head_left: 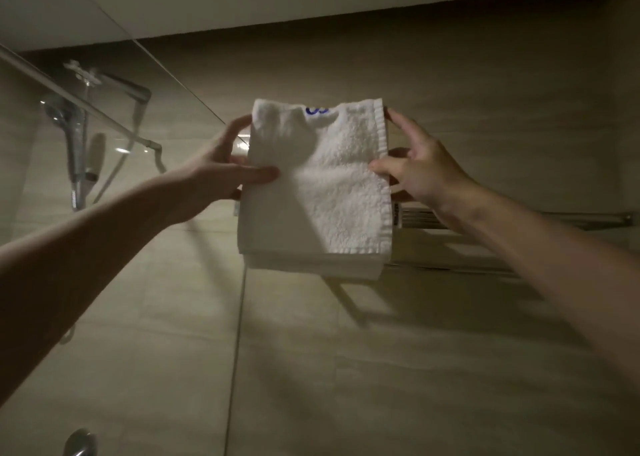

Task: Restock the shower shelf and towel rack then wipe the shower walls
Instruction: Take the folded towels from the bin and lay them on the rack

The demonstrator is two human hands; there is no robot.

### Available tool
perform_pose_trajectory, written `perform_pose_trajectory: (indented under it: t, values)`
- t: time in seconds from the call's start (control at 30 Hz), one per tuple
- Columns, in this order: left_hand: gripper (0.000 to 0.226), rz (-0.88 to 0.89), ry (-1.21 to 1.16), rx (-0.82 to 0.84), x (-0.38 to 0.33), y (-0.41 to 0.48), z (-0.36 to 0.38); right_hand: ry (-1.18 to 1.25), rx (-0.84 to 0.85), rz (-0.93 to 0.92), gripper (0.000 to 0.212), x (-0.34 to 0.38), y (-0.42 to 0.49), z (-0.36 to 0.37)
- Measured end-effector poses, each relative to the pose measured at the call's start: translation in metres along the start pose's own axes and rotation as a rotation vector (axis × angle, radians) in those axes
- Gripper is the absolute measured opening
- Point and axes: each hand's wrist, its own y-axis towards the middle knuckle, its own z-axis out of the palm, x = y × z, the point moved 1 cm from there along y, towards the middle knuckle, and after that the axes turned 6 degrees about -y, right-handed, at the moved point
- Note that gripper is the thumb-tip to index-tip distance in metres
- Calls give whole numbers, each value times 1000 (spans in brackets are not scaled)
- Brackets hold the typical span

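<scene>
A folded white towel [332,192] with blue stitching near its top edge is held up in front of the tiled wall. My left hand [225,168] holds its left edge, thumb on the front and fingers behind. My right hand [415,168] pinches the right edge, thumb in front, index finger raised near the top corner. The towel's lower part lies at the left end of a metal towel rack [485,227] fixed to the wall. The part of the rack behind the towel is hidden.
A glass shower screen [104,164] stands at the left, with a hand shower [76,144] and its rail seen through it. Beige tiled wall [381,369] fills the view below. A round metal fitting [79,443] shows at the bottom left.
</scene>
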Motion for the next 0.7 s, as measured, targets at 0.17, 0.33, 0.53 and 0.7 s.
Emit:
perform_pose_trajectory:
  t: [0.17,0.33,0.53,0.7]
  values:
    - [91,118,-4,-64,11,69,-12,-139,-102,-19,80,5,53,1]
    - [90,196,-34,-100,12,127,-25,-277,-194,-62,80,15,105,0]
    - [86,219,-126,-72,22,175,-26,-422,-238,-38,78,16,145,-5]
    - [81,182,-161,-19,38,198,-16,-438,-234,64,75,2,163,-7]
